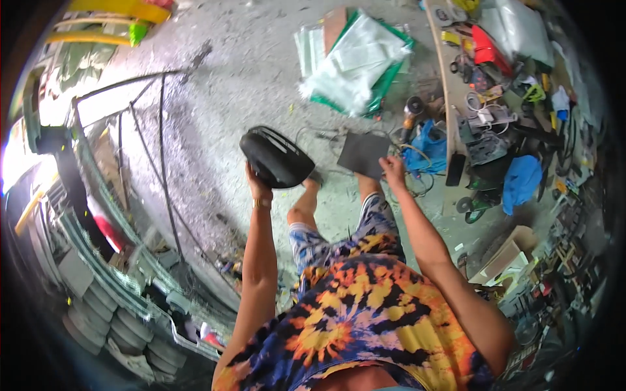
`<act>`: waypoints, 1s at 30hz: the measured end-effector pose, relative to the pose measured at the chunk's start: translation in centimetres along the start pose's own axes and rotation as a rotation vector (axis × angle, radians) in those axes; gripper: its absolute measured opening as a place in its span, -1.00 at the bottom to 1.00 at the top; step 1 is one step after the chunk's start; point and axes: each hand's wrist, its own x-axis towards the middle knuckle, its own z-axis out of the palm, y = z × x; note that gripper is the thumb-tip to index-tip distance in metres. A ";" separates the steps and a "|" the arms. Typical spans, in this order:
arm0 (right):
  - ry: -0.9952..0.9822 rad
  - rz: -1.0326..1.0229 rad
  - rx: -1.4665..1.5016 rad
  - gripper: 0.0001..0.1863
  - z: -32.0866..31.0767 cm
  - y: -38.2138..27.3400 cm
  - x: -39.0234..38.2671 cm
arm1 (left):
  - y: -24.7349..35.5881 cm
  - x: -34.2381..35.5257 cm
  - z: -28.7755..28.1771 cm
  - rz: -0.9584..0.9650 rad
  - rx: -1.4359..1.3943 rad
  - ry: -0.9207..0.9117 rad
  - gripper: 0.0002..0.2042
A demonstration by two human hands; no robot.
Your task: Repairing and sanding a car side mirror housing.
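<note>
My left hand (259,186) grips a black, rounded shell (276,156) by its lower left edge. Its smooth, curved form with long slots along the upper right looks like a car side mirror cover. Over on the right, my right hand (392,173) pinches the right edge of a dark grey, flat, square sheet (360,154) that looks like sandpaper. The sheet hangs apart from the shell, above my legs and the floor. Most of my left fingers are hidden behind the shell.
On the grey floor (222,98) ahead lie clear plastic sheets (362,62) over green sheeting. A cluttered wooden board (451,98) with tools runs along the right. Near it are an angle grinder (413,107) and a blue plastic bag (427,148). Thin metal bars (163,137) stand left.
</note>
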 end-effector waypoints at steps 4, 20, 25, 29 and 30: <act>0.027 -0.100 -0.132 -0.70 0.1 4.5 0.6 | -4.7 3.1 1.0 0.073 0.151 -0.013 -0.45; -0.066 -0.299 -0.538 -0.68 4.0 9.9 10.5 | -24.2 34.5 19.1 0.382 1.136 -0.597 -0.63; -0.311 -0.155 -0.749 -0.76 3.5 10.3 16.4 | -26.2 40.5 21.9 0.174 0.998 -0.753 -0.81; -0.249 -0.373 -0.664 -0.80 4.5 6.3 17.0 | -24.6 44.6 21.0 0.194 1.019 -0.798 -0.75; -0.236 -0.368 -0.672 -0.80 4.0 6.2 17.1 | -25.3 44.5 21.3 0.191 1.013 -0.814 -0.75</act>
